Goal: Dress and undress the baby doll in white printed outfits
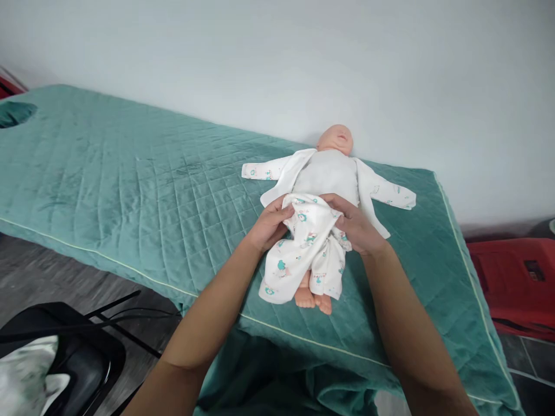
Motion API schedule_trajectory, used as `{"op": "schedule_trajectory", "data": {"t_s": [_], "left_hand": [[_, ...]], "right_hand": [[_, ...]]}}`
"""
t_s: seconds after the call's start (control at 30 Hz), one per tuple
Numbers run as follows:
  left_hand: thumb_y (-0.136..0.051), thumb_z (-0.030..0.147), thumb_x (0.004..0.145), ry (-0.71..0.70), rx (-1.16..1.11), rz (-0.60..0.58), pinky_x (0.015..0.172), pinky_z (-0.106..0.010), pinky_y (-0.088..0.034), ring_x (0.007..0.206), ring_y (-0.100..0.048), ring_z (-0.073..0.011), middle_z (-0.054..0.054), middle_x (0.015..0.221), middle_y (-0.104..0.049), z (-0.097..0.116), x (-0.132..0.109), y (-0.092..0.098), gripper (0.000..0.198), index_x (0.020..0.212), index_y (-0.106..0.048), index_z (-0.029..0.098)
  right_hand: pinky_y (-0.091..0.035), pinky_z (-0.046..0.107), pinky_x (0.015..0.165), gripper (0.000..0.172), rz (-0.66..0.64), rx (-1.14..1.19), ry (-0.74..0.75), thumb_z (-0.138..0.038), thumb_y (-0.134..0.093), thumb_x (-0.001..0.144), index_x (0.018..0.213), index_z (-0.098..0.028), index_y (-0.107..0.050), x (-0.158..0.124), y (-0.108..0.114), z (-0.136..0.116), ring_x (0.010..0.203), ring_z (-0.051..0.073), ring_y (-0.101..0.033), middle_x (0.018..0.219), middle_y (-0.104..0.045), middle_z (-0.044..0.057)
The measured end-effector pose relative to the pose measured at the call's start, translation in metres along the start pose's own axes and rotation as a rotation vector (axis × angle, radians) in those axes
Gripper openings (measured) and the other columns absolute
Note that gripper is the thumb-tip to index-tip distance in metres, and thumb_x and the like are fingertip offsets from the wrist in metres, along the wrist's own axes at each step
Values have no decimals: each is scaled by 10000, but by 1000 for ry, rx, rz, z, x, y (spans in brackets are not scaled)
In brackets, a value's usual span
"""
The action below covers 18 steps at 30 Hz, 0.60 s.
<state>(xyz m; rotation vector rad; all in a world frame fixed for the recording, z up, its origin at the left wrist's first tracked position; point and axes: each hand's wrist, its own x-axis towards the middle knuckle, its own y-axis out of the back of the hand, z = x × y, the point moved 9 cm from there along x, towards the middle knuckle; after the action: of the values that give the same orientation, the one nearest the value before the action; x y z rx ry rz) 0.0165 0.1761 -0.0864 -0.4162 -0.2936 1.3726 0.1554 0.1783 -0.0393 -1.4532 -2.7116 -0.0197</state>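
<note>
- Left hand (273, 224) and right hand (359, 230), both pinched closed on the trousers (306, 245) near the top
- Soft, light, floppy cloth, I'd say; best gripped up there

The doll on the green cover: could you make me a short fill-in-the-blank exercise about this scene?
The doll lies face up, on its ____.
The left hand and right hand grip printed trousers with a ____ background.
Below the trousers show two bare ____.
The chair at lower left is ____.

Missing words: back; white; feet; black.
</note>
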Motion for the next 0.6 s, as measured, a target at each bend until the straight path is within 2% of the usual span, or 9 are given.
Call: {"op": "schedule_trajectory", "data": {"t_s": [0.1,0.17,0.23,0.3,0.4,0.5,0.6], "left_hand": [[-787,509,676,21,60,35,669,-259,-483,727,-617,-159,-16,810,-679,3,-1,2,431,917,-640,184],[-789,503,679,16,73,47,601,-237,-444,641,-552,-122,11,735,-621,7,-2,3,400,853,-614,188],[-794,519,668,1,90,64,555,-228,-414,590,-497,-101,27,686,-566,11,-2,6,410,804,-585,193],[-785,548,662,2,129,81,546,-231,-413,588,-489,-103,29,677,-551,11,-2,9,430,796,-576,198],[-772,575,669,0,158,89,587,-239,-438,640,-540,-122,21,706,-586,10,-2,9,445,817,-595,195],[-770,586,691,2,113,53,680,-254,-487,752,-625,-158,-7,816,-677,6,-3,3,492,951,-659,183],[-784,635,681,33,112,-52,706,-256,-497,802,-648,-174,-39,895,-722,0,-5,-3,603,1043,-695,161]], "right_hand": [[-509,384,979,754,-95,-120,49,-624,-823,687,1296,-255,-574,-2,-16,-5,1185,271,-604,1268,-650,68],[-450,408,1086,850,-71,-209,78,-497,-911,618,1338,-257,-528,-3,-25,-8,1295,281,-546,1374,-593,72],[-414,415,1131,900,-10,-271,105,-404,-937,590,1358,-258,-491,-4,-32,-12,1333,276,-519,1406,-566,71],[-426,414,1123,879,37,-300,92,-353,-913,622,1373,-260,-466,-6,-39,-11,1328,267,-525,1408,-564,70],[-476,400,1058,705,119,-291,54,-278,-823,709,1336,-257,-501,-6,-37,-9,1235,244,-589,1334,-617,57],[-520,364,964,543,223,-170,44,-245,-774,718,1229,-253,-589,-6,-20,-6,1100,221,-641,1194,-681,28],[-539,318,841,458,309,30,9,-263,-753,710,1151,-253,-631,-5,-2,1,969,195,-658,1076,-703,6]]}}
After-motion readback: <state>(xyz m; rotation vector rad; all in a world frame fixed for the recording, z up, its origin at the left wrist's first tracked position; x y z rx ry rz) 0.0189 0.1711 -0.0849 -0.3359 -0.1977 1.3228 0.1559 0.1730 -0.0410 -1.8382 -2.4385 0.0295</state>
